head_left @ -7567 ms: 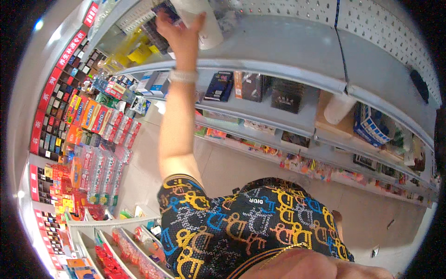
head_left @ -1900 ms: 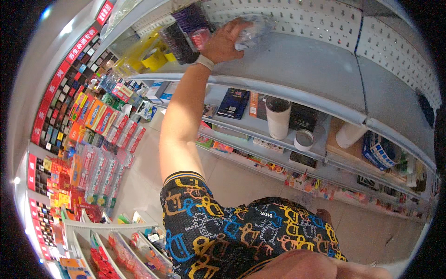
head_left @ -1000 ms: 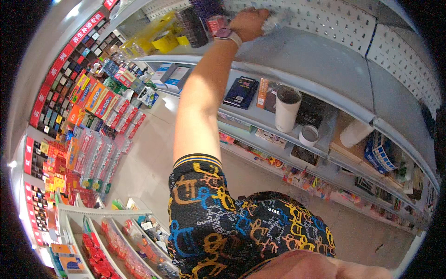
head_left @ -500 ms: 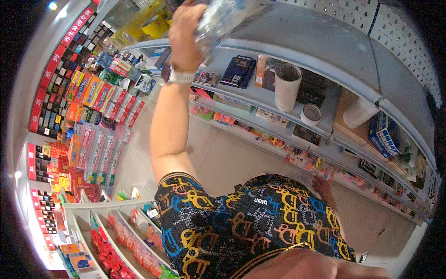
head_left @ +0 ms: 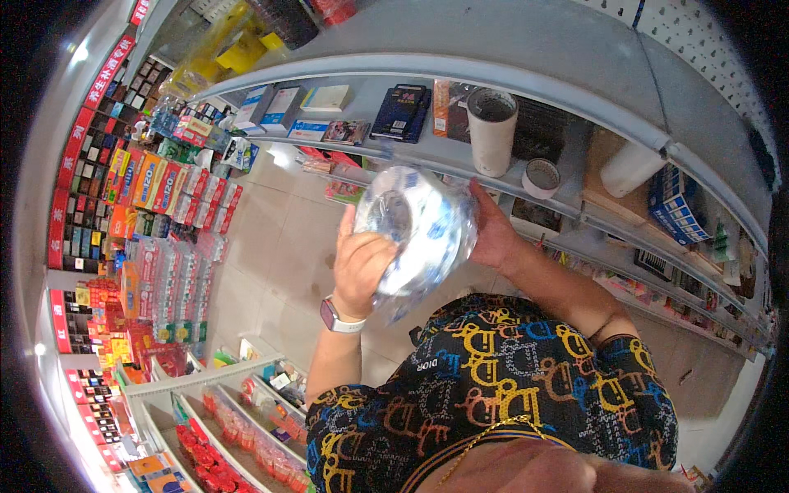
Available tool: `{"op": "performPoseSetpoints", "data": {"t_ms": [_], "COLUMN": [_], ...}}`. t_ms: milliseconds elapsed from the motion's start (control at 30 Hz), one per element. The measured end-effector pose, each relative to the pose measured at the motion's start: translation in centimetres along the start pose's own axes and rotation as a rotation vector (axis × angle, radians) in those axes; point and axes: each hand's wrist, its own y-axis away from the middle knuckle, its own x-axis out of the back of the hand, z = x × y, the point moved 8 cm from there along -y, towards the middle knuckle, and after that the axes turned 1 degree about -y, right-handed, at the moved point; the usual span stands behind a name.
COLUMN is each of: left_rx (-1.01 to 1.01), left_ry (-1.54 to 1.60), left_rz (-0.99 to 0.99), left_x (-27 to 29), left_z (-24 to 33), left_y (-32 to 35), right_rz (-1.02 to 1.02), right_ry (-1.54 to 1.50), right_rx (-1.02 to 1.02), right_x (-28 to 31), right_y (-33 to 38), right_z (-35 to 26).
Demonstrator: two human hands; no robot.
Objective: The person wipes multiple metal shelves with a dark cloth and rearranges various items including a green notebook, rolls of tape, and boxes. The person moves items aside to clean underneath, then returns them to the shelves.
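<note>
Upper shelf (head_left: 509, 41) passable; white cylinder (head_left: 493, 146) obstructs below.

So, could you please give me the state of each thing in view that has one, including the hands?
Left hand, closed on the roll's left side.
Right hand, against its right side, fingers partly hidden.
Wrapped roll, held in the air, still in clear plastic.
Watch, fastened on the left wrist.
Tall white roll, standing upright.
Short white roll, upright beside it.
</note>
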Motion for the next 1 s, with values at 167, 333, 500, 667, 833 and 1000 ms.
{"op": "performPoseSetpoints", "data": {"t_ms": [167,333,500,667,833,1000], "left_rx": [0.334,0.694,0.919,1.185,1.236,0.974], "left_ry": [0.064,0.681,1.183,1.452,1.396,0.836], "left_rz": [-0.252,0.258,0.656,0.535,0.413,0.405], "left_x": [-4.1,-7.8,-10.4,-13.9,-16.7,-20.2], "left_z": [-2.4,-7.2,-9.6,-12.4,-15.6,-23.9], "left_y": [2.4,6.9,7.3,6.8,4.4,3.6], "right_rz": [0.174,0.138,0.314,0.266,0.292,0.903], "right_ry": [0.004,0.008,0.106,0.144,0.122,0.792], "right_rx": [0.053,0.13,0.252,0.302,0.409,0.315], "right_x": [4.6,7.4,9.0,7.3,9.2,11.2], "right_y": [-1.7,-4.2,-5.7,-8.2,-12.1,-10.7], "right_z": [-0.6,-0.8,-3.3,-5.1,-8.0,-9.2]}}
